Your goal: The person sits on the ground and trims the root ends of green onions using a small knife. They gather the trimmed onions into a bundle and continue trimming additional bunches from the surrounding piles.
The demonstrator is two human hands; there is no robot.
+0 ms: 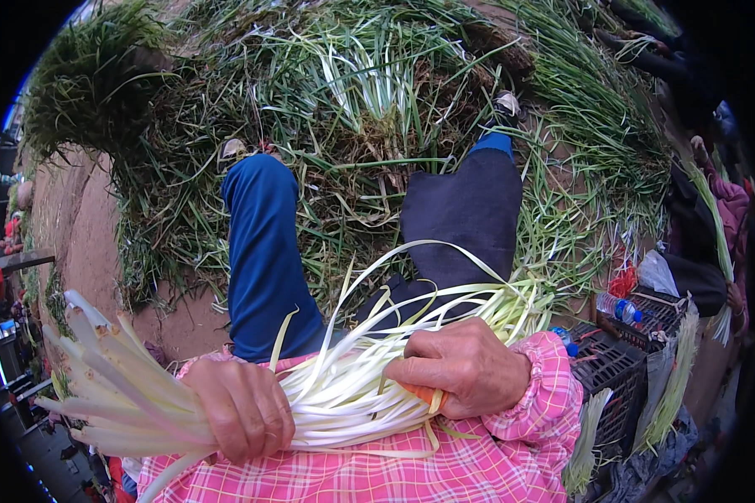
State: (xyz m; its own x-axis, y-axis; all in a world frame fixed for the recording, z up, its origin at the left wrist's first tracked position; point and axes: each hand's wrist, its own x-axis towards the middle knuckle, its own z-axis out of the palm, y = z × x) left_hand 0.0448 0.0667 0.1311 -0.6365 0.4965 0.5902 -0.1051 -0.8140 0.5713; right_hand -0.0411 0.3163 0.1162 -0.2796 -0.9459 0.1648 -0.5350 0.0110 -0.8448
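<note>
A thick bunch of pale stalks with long thin leaves [346, 396], like blanched garlic chives, lies across my lap. My left hand [242, 409] is wrapped around it near the thick white stem ends [119, 383], which fan out to the left. Over the leafy part rests my right hand [462, 371], its fingers curled around a small orange object [420, 393] that is mostly hidden. A yellowish strip of leaf [436, 401] shows beside that fist. The greener leaf tips [528, 302] trail off to the right.
Uprooted green plants with white stems [371, 82] cover the ground around my legs. At right stand black plastic crates [610, 371] with a water bottle [620, 308] and bundled pale stalks [673, 377]. Beyond them, another person's hand [735, 295] is near long stalks.
</note>
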